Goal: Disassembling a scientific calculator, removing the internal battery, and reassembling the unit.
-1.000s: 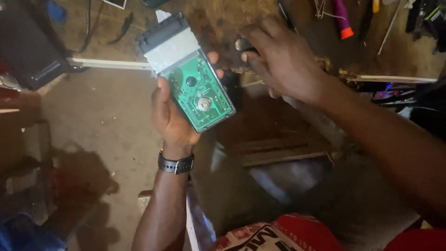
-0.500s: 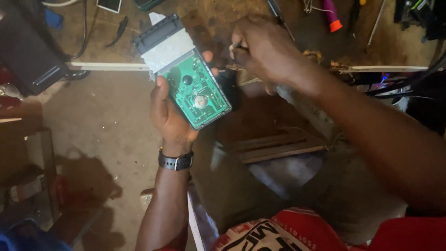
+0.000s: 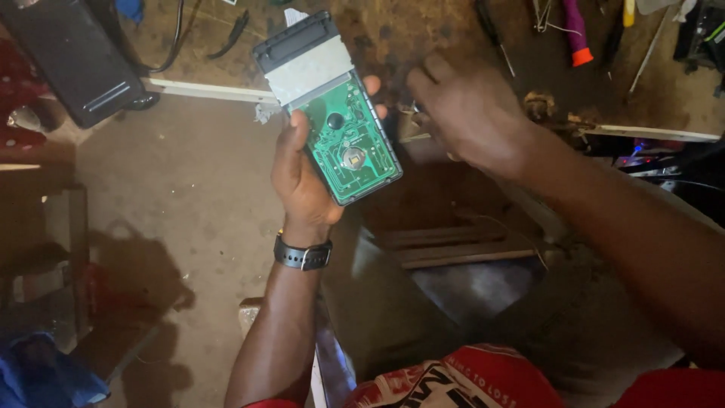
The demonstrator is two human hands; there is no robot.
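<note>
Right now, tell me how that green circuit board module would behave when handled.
The circuit board module looks stiff, staying flat in the left hand. Probably light, since one hand holds it up. Its bare green board is likely fragile.

Right hand (image 3: 472, 113) blurred, contents hidden

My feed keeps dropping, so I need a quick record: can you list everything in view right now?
green circuit board with grey metal housing: one, held up in the left hand
black box-shaped device: one, top left
magenta-handled tool with orange tip: one, on the bench, top right
dark-handled screwdriver: one, on the bench, top centre
worn brown workbench: one, across the top
black wristwatch: one, on the left wrist
left hand: gripping the board
right hand: beside the board; what it holds is hidden
</note>
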